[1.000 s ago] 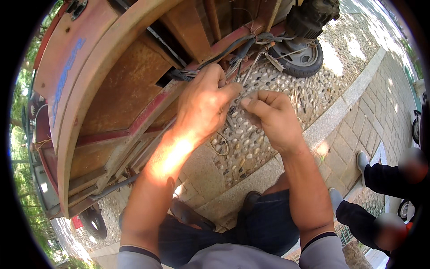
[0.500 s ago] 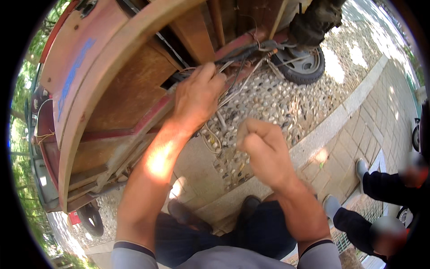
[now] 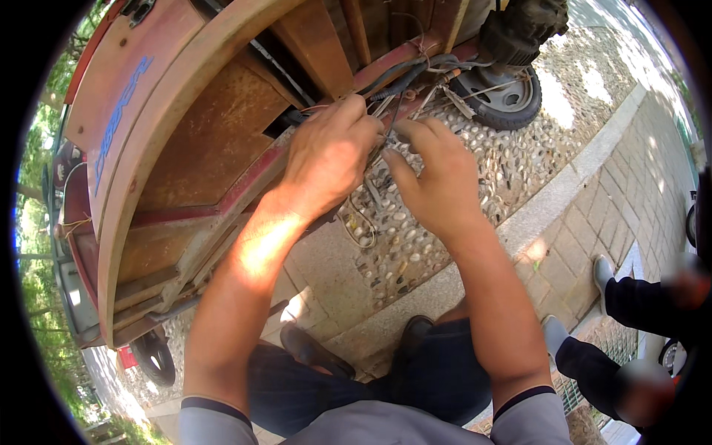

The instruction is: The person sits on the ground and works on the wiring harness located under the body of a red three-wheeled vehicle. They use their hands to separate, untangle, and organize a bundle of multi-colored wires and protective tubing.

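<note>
A red-painted vehicle frame with rusty brown panels is tilted up before me. At its lower rail, my left hand is closed, fingers curled round thin wires that come out beside the fingertips. Just to its right is my right hand, thumb and forefinger apart, the fingertips close to the same wires. Whether they touch a wire is hard to see. Black cables run along the rail above both hands. A loop of pale cord hangs below the left hand.
A black-tyred wheel sits beyond the cables, under a dark, dirty motor-like part. Pebbled paving lies beneath, edged by a stone kerb. Two people's dark-trousered legs are at the right. Another wheel shows at lower left.
My right hand has moved up and left from a closed fist to beside my left hand, its thumb and fingers now spread. The left hand stays at the rail.
</note>
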A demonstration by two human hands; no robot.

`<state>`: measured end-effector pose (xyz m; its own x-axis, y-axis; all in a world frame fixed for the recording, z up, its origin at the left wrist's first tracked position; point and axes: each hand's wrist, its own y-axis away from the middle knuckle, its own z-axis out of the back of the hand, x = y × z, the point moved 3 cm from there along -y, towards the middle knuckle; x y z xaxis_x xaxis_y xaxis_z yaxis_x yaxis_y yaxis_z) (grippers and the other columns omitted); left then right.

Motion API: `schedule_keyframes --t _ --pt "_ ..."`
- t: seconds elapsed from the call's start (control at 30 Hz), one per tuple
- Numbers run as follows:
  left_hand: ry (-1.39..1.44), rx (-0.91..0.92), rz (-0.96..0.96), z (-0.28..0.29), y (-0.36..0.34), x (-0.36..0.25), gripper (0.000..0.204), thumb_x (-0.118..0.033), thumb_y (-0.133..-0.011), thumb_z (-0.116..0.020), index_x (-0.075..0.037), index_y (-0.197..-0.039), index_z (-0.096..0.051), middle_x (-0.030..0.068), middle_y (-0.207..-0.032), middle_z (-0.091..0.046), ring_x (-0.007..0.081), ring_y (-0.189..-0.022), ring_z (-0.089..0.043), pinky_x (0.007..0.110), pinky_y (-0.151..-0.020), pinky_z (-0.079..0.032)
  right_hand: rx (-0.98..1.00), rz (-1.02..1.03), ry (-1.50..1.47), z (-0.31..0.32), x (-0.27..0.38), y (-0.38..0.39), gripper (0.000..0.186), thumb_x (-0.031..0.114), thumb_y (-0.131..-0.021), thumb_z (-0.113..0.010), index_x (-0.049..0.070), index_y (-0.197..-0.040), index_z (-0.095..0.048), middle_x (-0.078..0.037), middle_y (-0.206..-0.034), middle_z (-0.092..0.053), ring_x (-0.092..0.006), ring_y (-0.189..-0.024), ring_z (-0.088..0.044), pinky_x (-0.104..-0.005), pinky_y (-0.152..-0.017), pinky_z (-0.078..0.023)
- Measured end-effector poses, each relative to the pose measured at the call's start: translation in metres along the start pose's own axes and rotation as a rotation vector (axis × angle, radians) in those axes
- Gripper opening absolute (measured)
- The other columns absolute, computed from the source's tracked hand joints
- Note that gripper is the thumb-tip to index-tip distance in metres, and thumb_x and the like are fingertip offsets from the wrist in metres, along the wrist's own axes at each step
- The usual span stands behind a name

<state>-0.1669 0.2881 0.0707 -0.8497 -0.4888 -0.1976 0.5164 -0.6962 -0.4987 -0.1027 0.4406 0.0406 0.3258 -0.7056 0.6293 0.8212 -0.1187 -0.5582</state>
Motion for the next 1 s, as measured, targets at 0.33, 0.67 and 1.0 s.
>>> schedule_keyframes --t 0.33,0.67,1.0 --pt "-0.145 0.102 -0.202 -0.001 0.0 0.006 0.018 -0.007 -0.08 -0.064 -0.006 -0.099 -0.067 0.009 -0.088 -0.054 0.0303 -0.087 -0.06 0.042 -0.071 -0.049 0.223 -0.331 -0.182 -0.027 -0.009 0.004 0.015 0.016 -0.088 -0.064 0.003 -0.082 -0.064 -0.02 -0.075 -0.062 -0.0403 -0.072 -0.064 -0.0484 -0.065 -0.052" --pt "0.016 0.095 0.008 0.006 -0.003 0.024 0.01 -0.003 -0.088 -0.063 -0.002 -0.098 -0.061 0.0155 -0.091 -0.052 0.0379 -0.09 -0.057 0.047 -0.076 -0.047 0.167 -0.55 -0.561 0.013 0.018 0.035 0.027 0.019 -0.098 -0.062 -0.002 -0.081 -0.061 -0.012 -0.069 -0.059 -0.0211 -0.062 -0.052 -0.0361 -0.061 -0.045" --pt "0.055 0.243 0.065 0.014 0.0 0.023 0.013 -0.007 -0.094 -0.063 -0.001 -0.104 -0.059 0.0169 -0.1 -0.053 0.0396 -0.097 -0.056 0.049 -0.081 -0.046 0.218 -0.625 -0.66 0.018 0.006 0.043 0.018 0.009 -0.095 -0.069 -0.007 -0.103 -0.072 -0.001 -0.074 -0.063 -0.0076 -0.069 -0.052 -0.0269 -0.062 -0.044"
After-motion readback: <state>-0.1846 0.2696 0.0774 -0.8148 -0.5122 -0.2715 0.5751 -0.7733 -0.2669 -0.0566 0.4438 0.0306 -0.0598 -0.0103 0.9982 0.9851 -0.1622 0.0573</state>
